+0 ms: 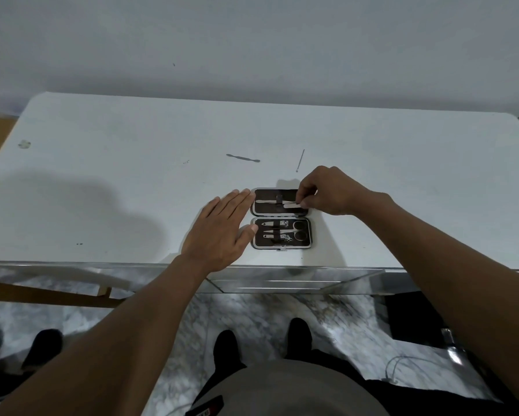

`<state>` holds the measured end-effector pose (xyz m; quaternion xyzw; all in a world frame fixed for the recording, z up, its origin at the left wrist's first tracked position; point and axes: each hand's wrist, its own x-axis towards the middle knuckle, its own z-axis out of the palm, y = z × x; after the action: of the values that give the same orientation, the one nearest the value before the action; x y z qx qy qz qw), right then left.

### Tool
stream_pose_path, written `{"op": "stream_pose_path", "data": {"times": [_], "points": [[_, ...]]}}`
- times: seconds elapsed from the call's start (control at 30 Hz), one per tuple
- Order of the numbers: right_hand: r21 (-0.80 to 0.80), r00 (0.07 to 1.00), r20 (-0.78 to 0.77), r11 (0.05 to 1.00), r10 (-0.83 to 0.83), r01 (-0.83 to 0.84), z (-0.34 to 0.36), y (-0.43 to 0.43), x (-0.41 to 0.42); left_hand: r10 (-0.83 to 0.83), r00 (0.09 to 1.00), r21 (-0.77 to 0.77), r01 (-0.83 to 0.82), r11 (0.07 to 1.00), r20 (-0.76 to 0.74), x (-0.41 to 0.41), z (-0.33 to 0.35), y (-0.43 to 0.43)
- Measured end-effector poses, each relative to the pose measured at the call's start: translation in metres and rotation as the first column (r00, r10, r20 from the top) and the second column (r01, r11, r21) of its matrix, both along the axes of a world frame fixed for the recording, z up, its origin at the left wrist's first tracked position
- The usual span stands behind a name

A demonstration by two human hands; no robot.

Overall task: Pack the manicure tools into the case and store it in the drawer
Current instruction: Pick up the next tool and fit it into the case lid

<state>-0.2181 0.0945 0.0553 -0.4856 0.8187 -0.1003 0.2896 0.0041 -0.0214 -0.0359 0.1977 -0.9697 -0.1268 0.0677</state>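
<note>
The small tools strapped inside the open case (pixel 282 219) are hard to tell apart; only the scissors (pixel 297 230) in the near half, with their two ring handles, are plainly readable. What lies under the right hand's curled fingers is hidden, and the drawer front (pixel 282 279) below the counter (pixel 132 175) edge is a mirrored surface, so its outline is difficult to make out.

The right hand (pixel 330 190) has its grip nearly closed: thumb and forefinger pinch the end of a thin pale tool (pixel 292 205) lying in the far half of the case, beside a longer slim tool (pixel 267 201) under the strap. The left hand (pixel 219 235) lies flat and spread, fingers straight, holding nothing; its fingertips touch the case's left edge.

The case lies open flat near the counter's front edge. Two tools lie loose beyond it: a flat pusher (pixel 242 158) and a thin pick (pixel 300 160).
</note>
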Motion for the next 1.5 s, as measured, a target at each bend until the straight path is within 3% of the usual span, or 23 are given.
{"op": "stream_pose_path", "data": {"times": [0.27, 0.77, 1.1, 1.5], "points": [[0.027, 0.992, -0.11, 0.998, 0.066, -0.063, 0.001, 0.004, -0.001, -0.003, 1.0, -0.007, 0.003, 1.0, -0.002, 0.0, 0.0, -0.001], [-0.065, 0.997, -0.045, 0.996, 0.059, -0.062, -0.007, 0.009, 0.006, -0.004, 1.0, -0.013, 0.004, 1.0, -0.004, 0.0, 0.0, 0.0], [0.017, 0.969, -0.172, 0.984, 0.178, -0.178, -0.003, 0.007, 0.015, -0.002, 1.0, -0.012, 0.002, 1.0, -0.003, 0.0, 0.0, 0.0], [0.002, 0.956, -0.25, 0.988, 0.153, -0.158, -0.005, 0.011, 0.01, -0.005, 1.0, -0.002, 0.005, 1.0, -0.001, 0.0, -0.001, 0.0]]}}
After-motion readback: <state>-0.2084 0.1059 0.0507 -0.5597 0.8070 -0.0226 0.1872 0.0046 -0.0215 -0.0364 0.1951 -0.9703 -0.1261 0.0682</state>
